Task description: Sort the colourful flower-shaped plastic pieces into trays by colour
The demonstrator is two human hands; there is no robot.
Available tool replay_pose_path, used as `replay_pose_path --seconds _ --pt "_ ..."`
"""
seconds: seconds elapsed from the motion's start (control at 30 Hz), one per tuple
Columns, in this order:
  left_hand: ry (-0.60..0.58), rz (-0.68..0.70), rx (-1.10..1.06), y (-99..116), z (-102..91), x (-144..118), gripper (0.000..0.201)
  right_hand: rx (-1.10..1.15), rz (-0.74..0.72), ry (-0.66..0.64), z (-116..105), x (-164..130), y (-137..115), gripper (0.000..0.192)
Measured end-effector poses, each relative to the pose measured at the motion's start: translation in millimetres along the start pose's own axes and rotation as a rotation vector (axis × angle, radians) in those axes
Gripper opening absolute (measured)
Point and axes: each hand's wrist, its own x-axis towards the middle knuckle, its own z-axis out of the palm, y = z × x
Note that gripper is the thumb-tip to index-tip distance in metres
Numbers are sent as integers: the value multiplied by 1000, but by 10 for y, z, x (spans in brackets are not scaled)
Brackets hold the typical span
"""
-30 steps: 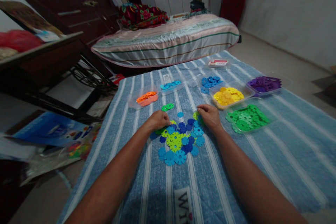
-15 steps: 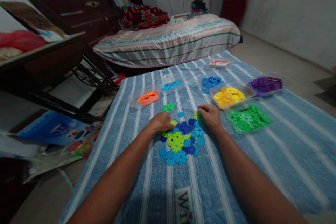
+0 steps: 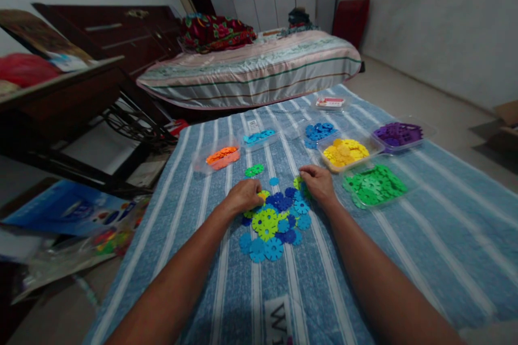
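Head view: the pile of flat gear-shaped pieces [image 3: 275, 221] lies on the striped cloth [image 3: 404, 248] between both hands, left hand [image 3: 243, 197] and right hand [image 3: 319, 183] curled on its far edges, grip contents indiscernible.

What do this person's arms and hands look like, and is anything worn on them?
Both forearms are bare as far as the picture shows: no sleeves in view. The left hand and right hand wear no gloves; no watch, bracelet or ring is visible in the dim light.
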Motion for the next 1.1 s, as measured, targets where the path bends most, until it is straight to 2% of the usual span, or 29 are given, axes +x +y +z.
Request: replay_pose_path --seconds 0.1,0.33,0.53,0.6,0.67,0.73,0.83,0.9,0.93,1.0,1.1 --pt "17 -10 -33 -20 7 27 5 -2 -3 5 5 1 -9 27" --pt "65 -16 -283 -120 56 91 18 -11 -3 -1 7 -3 -11 28" --pt "-30 -62 -550 -189 -52 113 25 -6 9 -6 9 -2 -26 27" --pt "-42 -70 -604 -121 -128 137 24 -2 2 -2 9 -4 -31 28" --pt "-14 -50 -653 46 -223 181 21 -1 -1 1 9 -7 -31 28" --pt "32 -6 -757 312 -334 239 16 1 -1 0 6 -10 -29 29" --pt "82 98 -1095 776 -504 320 10 11 -4 -3 -3 -13 -24 30" --pt "108 158 -1188 994 -584 354 13 21 -11 -4 -10 -15 -25 30" --pt "123 173 -1187 1045 -605 362 13 24 -11 -5 -12 -16 -27 30" --pt "146 182 -1104 1016 -599 350 10 26 -3 -9 -14 -20 -30 29" --pt "179 167 -843 694 -479 251 5 16 13 -3 -13 -29 -32 29"
